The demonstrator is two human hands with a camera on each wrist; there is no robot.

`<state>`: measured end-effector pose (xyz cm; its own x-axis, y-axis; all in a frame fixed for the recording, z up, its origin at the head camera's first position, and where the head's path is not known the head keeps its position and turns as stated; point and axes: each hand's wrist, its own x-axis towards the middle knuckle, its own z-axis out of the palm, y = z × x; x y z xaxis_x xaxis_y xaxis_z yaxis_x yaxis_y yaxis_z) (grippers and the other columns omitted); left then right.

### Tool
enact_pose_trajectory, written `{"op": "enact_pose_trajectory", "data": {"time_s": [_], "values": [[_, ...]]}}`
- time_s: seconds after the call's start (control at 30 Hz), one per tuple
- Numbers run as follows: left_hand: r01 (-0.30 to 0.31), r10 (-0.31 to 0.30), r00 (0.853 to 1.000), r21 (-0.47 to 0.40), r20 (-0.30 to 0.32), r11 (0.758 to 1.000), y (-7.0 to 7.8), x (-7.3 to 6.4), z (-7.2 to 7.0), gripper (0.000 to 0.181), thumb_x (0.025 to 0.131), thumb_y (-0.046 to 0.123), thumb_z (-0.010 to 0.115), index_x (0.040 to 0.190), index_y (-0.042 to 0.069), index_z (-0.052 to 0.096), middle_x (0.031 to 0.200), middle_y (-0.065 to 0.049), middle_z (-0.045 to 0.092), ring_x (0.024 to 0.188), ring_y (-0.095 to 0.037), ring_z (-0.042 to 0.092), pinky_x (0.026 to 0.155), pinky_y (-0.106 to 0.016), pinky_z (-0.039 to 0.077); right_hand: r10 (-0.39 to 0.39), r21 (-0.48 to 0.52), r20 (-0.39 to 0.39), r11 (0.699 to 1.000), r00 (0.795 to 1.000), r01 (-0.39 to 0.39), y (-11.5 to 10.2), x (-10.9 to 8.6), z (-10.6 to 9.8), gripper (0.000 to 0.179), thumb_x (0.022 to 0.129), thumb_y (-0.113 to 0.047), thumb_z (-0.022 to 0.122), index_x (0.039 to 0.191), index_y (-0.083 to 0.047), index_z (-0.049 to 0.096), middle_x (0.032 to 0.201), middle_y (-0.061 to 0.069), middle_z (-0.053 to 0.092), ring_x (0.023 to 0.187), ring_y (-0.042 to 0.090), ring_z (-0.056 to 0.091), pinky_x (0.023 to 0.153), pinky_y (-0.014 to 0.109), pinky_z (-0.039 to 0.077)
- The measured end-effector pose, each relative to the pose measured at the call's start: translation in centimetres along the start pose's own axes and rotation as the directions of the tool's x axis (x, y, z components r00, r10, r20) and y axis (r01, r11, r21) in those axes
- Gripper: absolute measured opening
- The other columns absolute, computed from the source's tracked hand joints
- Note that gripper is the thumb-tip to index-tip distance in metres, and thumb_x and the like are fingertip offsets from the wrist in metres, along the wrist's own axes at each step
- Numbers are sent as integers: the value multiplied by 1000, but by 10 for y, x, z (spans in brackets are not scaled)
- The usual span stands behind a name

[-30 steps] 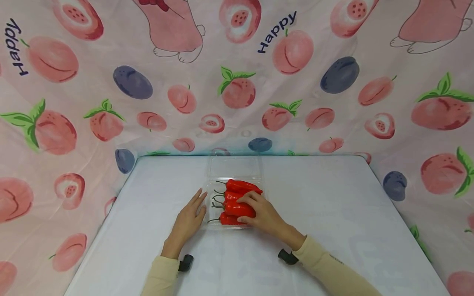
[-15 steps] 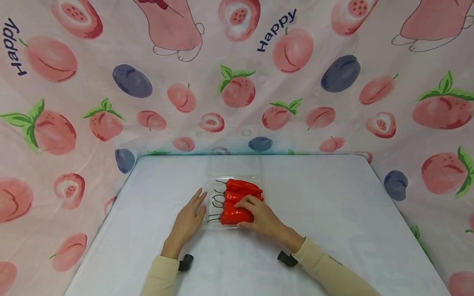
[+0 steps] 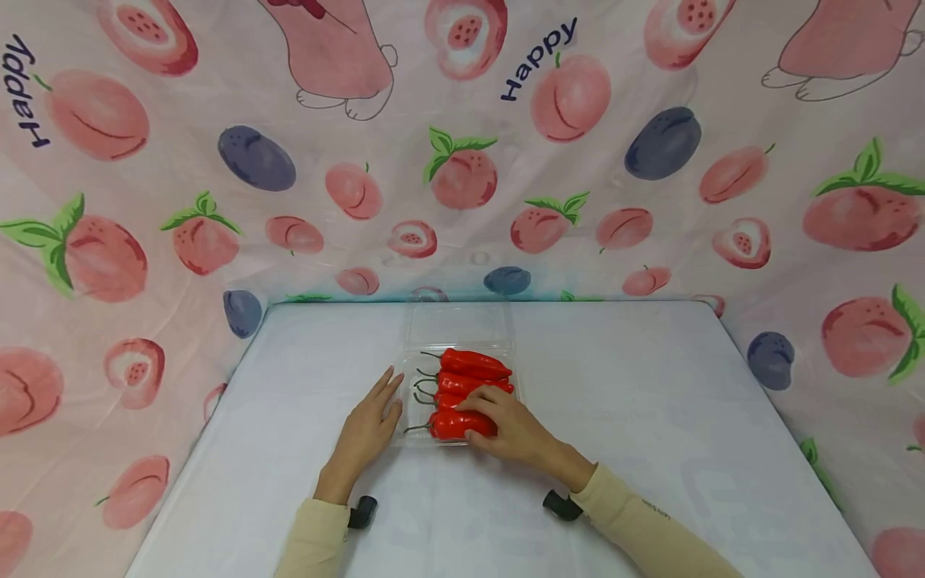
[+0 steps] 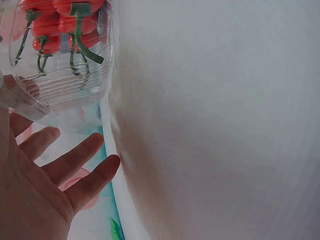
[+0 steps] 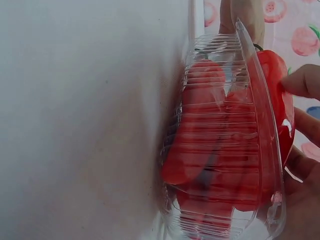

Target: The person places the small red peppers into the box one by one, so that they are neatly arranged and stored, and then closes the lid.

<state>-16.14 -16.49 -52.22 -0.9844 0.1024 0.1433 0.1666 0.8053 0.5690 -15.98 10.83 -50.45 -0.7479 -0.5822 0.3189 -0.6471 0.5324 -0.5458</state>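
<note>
Several red chili peppers (image 3: 473,364) with green stems lie side by side in a clear plastic clamshell box (image 4: 75,92). My right hand (image 3: 515,421) holds the nearest red chili pepper (image 3: 450,425), fingers on its far side and thumb on its near side. The right wrist view shows the thumb against this pepper, which sits above the box rim, with other peppers visible through the ribbed wall. My left hand (image 3: 367,425) stays at the left side of the box with its fingers spread, the fingertips right at the rim.
The box's clear lid (image 3: 458,325) lies folded back toward the rear edge of the white table (image 3: 636,385). Behind the table hangs a pink cloth (image 3: 405,104) with fruit prints. Each wrist wears a black camera (image 3: 561,505).
The pepper in my right hand has shifted toward the near side of the box and lies over the front one. The right hand moved slightly with it. My left hand stays in place.
</note>
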Motion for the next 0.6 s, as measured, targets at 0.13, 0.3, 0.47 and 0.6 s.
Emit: {"op": "enact_pose_trajectory", "data": {"time_s": [0.13, 0.3, 0.47, 0.6], "values": [[13, -13, 1000, 4, 9, 1000, 0, 0, 0, 47, 100, 23, 54, 146, 16, 49, 159, -1, 37, 135, -34, 50, 106, -55, 44, -19, -13, -29, 1000, 999, 19, 3, 0, 2, 35, 81, -17, 76, 115, -20, 67, 114, -3, 61, 110, 14, 58, 89, 34, 58], [19, -18, 1000, -3, 15, 1000, 0, 1, 0, 47, 100, 22, 54, 146, 17, 49, 159, 0, 36, 137, -33, 47, 108, -54, 43, -21, -28, -49, 999, 999, 20, 3, -2, 3, 33, 82, -18, 79, 113, -20, 68, 113, -3, 61, 112, 15, 58, 91, 36, 57], [16, -16, 1000, -2, 5, 1000, 1, 1, -1, 47, 100, 23, 54, 146, 17, 49, 159, -1, 37, 135, -36, 50, 105, -56, 45, -6, -21, -54, 1000, 999, 5, 3, -3, 2, 31, 84, -20, 76, 114, -21, 69, 114, -3, 62, 112, 15, 57, 91, 35, 57], [12, -11, 1000, -4, 10, 1000, 1, 1, -1, 47, 100, 21, 54, 146, 16, 49, 159, -2, 37, 134, -36, 50, 105, -56, 45, -17, -15, -63, 1000, 998, 16, 4, -4, 0, 30, 85, -16, 73, 114, -21, 70, 114, -3, 62, 111, 14, 57, 89, 34, 58]]}}
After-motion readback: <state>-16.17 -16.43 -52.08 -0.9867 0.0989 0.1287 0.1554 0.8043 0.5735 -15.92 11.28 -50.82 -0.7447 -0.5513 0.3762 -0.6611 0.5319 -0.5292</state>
